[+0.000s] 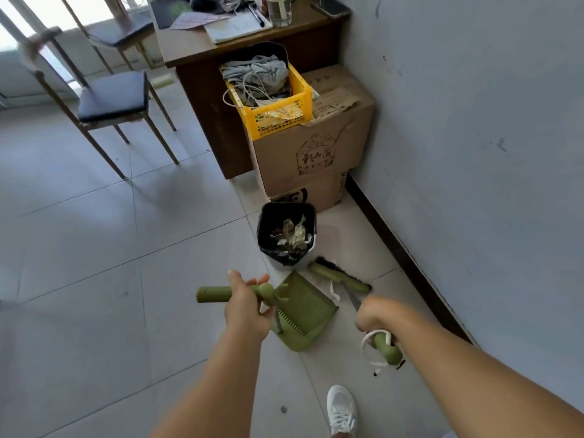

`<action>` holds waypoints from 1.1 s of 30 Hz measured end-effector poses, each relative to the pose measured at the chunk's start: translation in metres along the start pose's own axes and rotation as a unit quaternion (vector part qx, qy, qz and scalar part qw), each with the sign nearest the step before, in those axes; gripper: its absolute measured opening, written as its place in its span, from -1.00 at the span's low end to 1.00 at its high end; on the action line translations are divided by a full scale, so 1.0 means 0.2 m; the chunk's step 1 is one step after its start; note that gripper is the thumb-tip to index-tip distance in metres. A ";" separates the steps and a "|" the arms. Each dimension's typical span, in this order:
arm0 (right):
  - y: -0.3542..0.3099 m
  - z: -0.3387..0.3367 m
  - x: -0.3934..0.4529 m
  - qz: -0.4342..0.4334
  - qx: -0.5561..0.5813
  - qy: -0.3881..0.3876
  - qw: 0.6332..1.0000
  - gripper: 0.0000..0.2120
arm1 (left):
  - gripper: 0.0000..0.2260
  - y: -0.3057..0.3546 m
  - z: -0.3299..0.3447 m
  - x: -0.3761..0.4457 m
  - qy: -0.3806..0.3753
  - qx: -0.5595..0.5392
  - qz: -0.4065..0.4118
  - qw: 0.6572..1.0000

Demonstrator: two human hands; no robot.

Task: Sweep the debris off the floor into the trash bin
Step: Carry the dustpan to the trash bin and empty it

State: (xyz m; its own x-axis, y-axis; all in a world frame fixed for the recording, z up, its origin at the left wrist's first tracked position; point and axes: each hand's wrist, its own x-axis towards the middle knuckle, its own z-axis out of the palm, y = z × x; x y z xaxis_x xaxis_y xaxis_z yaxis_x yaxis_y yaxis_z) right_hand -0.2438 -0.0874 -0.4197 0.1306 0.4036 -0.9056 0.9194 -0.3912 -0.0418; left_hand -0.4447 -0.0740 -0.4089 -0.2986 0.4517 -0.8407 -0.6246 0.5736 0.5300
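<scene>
Pale grey tiled floor [94, 248], dark baseboard [395, 235] along blue-grey wall [474, 121] on right. White sneaker [343, 409] nearest. Left hand [245, 306] wrapped around green dustpan handle [213, 294], dustpan [303, 314] resting on tile. Right hand [376, 314] gripping green broom handle [387, 346]; broom head [339, 275] on floor just beside white paper scrap [334, 290] at pan's edge. Black-lined trash bin [286, 235] just beyond, holding crumpled debris. Behind: stacked cardboard boxes [316, 153], yellow crate [275, 99] on top, wooden desk [202, 58], two chairs [110, 96] far left.
</scene>
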 end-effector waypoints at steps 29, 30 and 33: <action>-0.28 0.53 -1.09 -0.130 0.156 0.019 0.979 -0.88 | -0.76 0.39 -0.97 -0.55 -0.052 -0.087 0.155 0.983; -0.26 0.53 -1.10 -0.127 0.158 0.021 0.979 -0.87 | -0.76 0.39 -0.98 -0.55 -0.053 -0.093 0.156 0.982; -0.19 0.52 -1.11 -0.107 0.164 0.024 0.980 -0.87 | -0.75 0.35 -1.00 -0.52 -0.044 -0.111 0.145 0.982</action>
State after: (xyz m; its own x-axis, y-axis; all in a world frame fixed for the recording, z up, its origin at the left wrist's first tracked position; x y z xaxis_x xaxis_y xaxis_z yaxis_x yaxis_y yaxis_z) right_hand -0.3462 -0.2490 -0.2613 -0.0274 0.5408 -0.8407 0.7598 -0.5352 -0.3691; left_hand -0.6013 -0.2173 -0.3063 -0.4297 0.6369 -0.6400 -0.6679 0.2527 0.7000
